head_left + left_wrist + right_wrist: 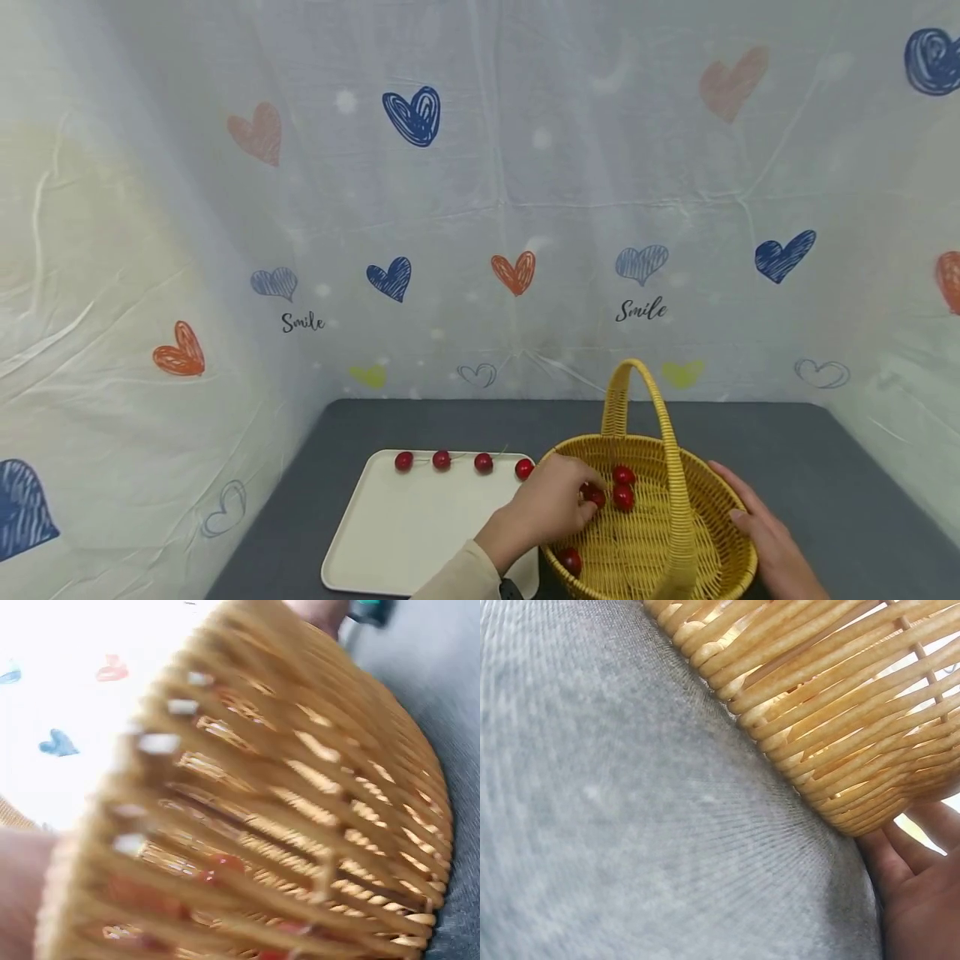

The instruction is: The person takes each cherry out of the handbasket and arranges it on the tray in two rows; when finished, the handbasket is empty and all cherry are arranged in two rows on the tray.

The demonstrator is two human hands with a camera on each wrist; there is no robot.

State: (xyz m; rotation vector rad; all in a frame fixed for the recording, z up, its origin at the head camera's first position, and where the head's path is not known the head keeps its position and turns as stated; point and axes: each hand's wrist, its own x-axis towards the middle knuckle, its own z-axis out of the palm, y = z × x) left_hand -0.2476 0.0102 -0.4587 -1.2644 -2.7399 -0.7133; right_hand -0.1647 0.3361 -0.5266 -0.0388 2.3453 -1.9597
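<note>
A yellow wicker basket (678, 533) with a tall arched handle stands on the dark table. My left hand (551, 498) reaches over its left rim, and the thumb and fingertips pinch a dark red cherry (595, 497) inside. Two more cherries (623, 497) lie just right of those fingers, and another cherry (570, 561) sits low at the basket's left wall. In the left wrist view a cherry (223, 867) shows through the blurred weave. My right hand (767, 533) holds the basket's right rim, thumb over the edge and fingers along the outside wall.
A cream rectangular tray (405, 533) lies left of the basket, partly behind my left forearm. Along its far edge several stemmed cherries (442, 461) sit in a row. A pale curtain (450, 192) printed with hearts hangs behind and beside the grey table (817, 467).
</note>
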